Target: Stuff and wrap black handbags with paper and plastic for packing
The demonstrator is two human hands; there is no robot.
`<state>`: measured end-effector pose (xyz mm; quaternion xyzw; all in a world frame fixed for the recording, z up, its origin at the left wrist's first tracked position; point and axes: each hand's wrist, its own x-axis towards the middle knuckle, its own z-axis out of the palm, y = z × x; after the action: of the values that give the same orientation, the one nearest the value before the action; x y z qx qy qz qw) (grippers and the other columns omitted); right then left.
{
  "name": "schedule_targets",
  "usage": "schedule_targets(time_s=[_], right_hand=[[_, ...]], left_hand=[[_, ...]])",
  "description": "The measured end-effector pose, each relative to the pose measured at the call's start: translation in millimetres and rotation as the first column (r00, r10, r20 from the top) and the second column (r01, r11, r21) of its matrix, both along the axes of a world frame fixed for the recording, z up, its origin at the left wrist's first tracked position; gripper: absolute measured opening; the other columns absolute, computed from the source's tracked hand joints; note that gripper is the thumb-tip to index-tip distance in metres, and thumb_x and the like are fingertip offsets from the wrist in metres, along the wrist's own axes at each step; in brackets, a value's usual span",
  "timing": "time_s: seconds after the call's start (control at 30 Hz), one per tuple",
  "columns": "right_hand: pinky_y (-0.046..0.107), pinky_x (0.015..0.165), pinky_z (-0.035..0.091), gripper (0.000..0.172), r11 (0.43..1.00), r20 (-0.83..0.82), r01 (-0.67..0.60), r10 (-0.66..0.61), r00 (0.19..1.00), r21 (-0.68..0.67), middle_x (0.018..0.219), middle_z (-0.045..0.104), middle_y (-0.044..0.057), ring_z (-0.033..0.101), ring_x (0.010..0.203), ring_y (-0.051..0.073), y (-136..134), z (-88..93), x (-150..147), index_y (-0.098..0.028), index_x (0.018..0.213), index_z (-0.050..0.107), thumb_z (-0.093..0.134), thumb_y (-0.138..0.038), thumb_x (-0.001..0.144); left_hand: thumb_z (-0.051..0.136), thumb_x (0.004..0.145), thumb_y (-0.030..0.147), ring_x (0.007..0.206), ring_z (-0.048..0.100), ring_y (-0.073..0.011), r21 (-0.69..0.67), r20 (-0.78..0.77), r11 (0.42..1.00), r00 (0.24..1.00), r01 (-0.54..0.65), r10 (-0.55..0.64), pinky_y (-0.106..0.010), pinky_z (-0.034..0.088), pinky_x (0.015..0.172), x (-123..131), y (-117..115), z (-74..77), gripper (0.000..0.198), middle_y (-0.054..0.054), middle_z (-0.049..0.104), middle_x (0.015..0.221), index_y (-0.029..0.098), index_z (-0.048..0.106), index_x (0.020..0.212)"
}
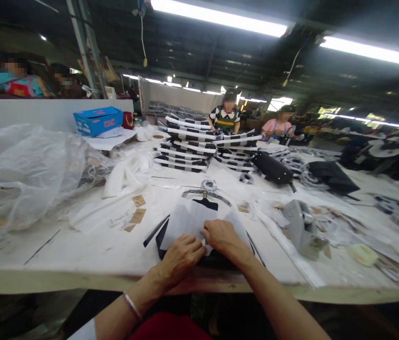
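At far left on the surface (79,245), a crumpled clear plastic bag (25,174) lay, with a blue box (98,120) behind it. Striped stacks (185,146) sat well back, mid-surface. At the near edge, the left hand (181,257), fingers curled, pinched the lower edge of a white paper sheet (190,219). The sheet lay on a black bag (216,262). The right hand (224,238), touching the left, gripped the same sheet. Further right were a grey tool (301,226) and a yellowish roll (362,254).
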<state>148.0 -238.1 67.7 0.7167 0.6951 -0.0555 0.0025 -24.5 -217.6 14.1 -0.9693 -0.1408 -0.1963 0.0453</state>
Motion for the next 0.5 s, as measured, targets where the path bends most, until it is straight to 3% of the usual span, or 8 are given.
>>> schedule_targets(time_s=[0.1, 0.2, 0.27, 0.33, 0.5], right_hand=[[0.036, 0.090, 0.044, 0.023, 0.977, -0.013, -0.004, 0.007, 1.000, 0.213, 0.100, 0.070, 0.009, 0.063, 0.099, 0.022, -7.5, -25.5, 0.8, -0.018, 0.098, 0.067, 0.047, -0.030, 0.098], [0.047, 0.112, 0.028, 0.024, 0.926, -0.021, -0.026, 0.036, 0.999, 0.376, 0.122, 0.064, 0.009, 0.049, 0.125, 0.025, -13.3, -42.2, 3.3, -0.021, 0.115, 0.063, 0.047, -0.028, 0.098], [0.054, 0.117, 0.016, 0.032, 0.923, -0.036, -0.007, 0.022, 0.999, 0.384, 0.135, 0.058, 0.009, 0.040, 0.135, 0.027, -13.2, -47.4, 5.5, -0.022, 0.127, 0.058, 0.047, -0.031, 0.099], [0.058, 0.117, 0.012, 0.037, 0.937, -0.048, 0.026, -0.010, 0.999, 0.348, 0.140, 0.055, 0.009, 0.037, 0.138, 0.031, -11.3, -49.5, 7.3, -0.022, 0.131, 0.057, 0.045, -0.035, 0.099], [0.060, 0.116, 0.011, 0.041, 0.955, -0.045, 0.105, -0.096, 0.994, 0.278, 0.141, 0.054, 0.013, 0.036, 0.139, 0.034, -8.9, -51.3, 8.2, -0.020, 0.133, 0.057, 0.042, -0.037, 0.100]], left_hand=[[0.057, 0.092, 0.017, 0.081, 0.060, -0.0222, -0.092, -0.110, 0.994, 0.993, -0.063, 0.053, -0.035, 0.047, 0.074, -0.7, -8.1, 12.0, 0.004, -0.004, 0.068, 0.089, 0.018, 0.061, 0.092], [0.055, 0.092, 0.019, 0.078, 0.065, -0.0243, -0.167, -0.249, 0.980, 0.967, -0.105, 0.061, -0.034, 0.050, 0.068, 0.3, -5.5, 30.1, 0.008, -0.006, 0.070, 0.087, 0.018, 0.063, 0.091], [0.052, 0.089, 0.011, 0.077, 0.068, -0.0234, -0.196, -0.297, 0.968, 0.950, -0.160, 0.097, -0.032, 0.050, 0.066, 6.6, 7.5, 39.6, 0.014, -0.007, 0.071, 0.086, 0.018, 0.063, 0.096], [0.054, 0.084, 0.004, 0.077, 0.069, -0.0220, -0.200, -0.305, 0.953, 0.939, -0.227, 0.159, -0.029, 0.051, 0.066, 18.4, 26.2, 42.7, 0.024, -0.007, 0.071, 0.087, 0.016, 0.061, 0.103], [0.048, 0.090, 0.008, 0.073, 0.069, -0.0223, -0.160, -0.240, 0.937, 0.933, -0.310, 0.267, -0.030, 0.051, 0.065, 48.9, 53.5, 23.4, 0.018, -0.009, 0.069, 0.083, 0.012, 0.059, 0.103]])
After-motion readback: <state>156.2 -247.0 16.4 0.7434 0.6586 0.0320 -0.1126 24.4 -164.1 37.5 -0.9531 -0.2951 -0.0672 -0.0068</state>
